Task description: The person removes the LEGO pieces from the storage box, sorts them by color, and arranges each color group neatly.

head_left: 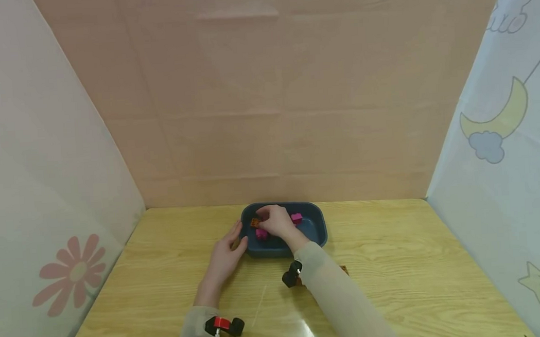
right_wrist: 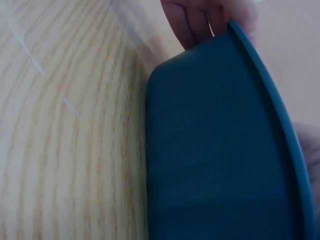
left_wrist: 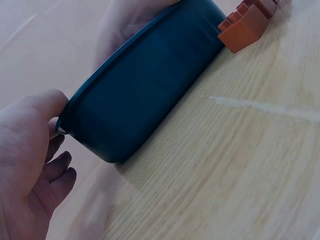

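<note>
A dark blue tray [head_left: 320,227] stands near the back of the table. My left hand [head_left: 224,256] grips the tray's left end, with the thumb at the rim; the left wrist view shows this hand [left_wrist: 25,150] close up, its lower fingers curled beneath the rim. My right hand [head_left: 277,222] reaches over the front wall into the tray, and its thumb and fingertips pinch an orange toy building brick [head_left: 255,222]. Pink bricks lie in the tray, one [head_left: 261,234] just below the right fingertips and another [head_left: 297,218] to their right. The tray wall [right_wrist: 210,140] hides most of the right hand in the right wrist view.
In front of the tray, orange bricks [head_left: 344,269] on the wooden table [head_left: 398,284] are partly covered by the right forearm; the left wrist view shows them [left_wrist: 245,29] beside the tray. A tan cloth [head_left: 275,96] hangs close behind, with patterned cloths left and right.
</note>
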Action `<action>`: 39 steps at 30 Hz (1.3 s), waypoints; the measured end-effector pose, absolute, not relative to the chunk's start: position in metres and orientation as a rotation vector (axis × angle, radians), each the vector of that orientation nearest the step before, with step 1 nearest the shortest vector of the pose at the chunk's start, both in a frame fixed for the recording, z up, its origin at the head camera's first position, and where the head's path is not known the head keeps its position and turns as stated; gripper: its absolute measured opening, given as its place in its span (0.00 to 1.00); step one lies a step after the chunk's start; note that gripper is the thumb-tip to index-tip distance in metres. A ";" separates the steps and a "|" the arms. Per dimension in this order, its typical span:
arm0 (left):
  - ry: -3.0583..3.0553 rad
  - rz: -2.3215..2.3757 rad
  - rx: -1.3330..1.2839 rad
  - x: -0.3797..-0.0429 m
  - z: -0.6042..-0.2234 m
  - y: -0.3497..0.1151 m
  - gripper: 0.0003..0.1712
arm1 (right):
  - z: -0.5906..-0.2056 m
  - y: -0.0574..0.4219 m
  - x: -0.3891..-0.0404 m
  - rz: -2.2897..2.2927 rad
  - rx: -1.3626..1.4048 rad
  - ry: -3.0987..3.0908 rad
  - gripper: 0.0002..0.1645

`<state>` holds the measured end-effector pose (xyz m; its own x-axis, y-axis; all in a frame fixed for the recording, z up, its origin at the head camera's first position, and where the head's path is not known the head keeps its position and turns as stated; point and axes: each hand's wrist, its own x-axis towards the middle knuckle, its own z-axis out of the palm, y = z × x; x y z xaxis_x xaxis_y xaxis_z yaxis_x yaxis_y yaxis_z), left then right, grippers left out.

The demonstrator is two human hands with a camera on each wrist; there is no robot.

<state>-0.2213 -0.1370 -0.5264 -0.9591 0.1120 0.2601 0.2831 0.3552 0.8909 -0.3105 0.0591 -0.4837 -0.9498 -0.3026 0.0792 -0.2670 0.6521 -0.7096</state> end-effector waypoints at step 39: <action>-2.465 -1.628 -0.387 -0.221 -0.524 -0.138 0.32 | -0.492 0.055 -0.313 -0.979 -0.464 2.862 0.25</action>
